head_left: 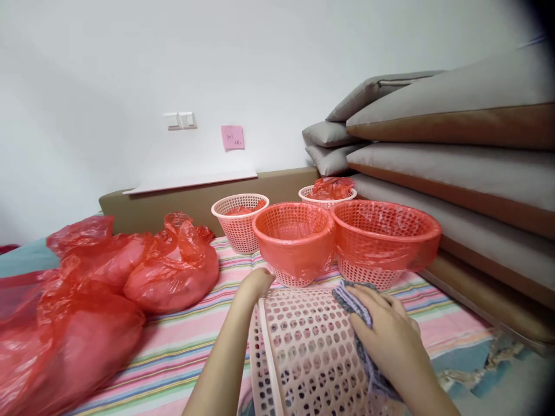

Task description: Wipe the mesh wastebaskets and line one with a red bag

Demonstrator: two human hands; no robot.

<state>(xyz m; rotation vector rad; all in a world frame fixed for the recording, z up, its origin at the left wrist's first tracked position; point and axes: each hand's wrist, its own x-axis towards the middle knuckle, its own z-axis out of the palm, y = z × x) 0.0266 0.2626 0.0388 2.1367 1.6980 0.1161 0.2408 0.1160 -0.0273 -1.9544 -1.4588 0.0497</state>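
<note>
A pale pink perforated plastic basket (310, 341) lies tipped on its side right in front of me. My left hand (259, 282) grips it near its rim, at the far end; the fingertips are mostly hidden. In my right hand (384, 323) is a grey and purple cloth (368, 352), bunched under the palm and pressed against the right side of the basket's wall. Just beyond stand two baskets covered in red plastic bags, a left one (295, 248) and a right one (385, 242).
Tied red plastic bags (173, 277) crowd the left side. Behind are a pink basket (238, 228) and another basket (327, 199), both containing red plastic. Grey cushions (455, 127) are stacked at the right. Striped cloth (186, 358) covers the surface.
</note>
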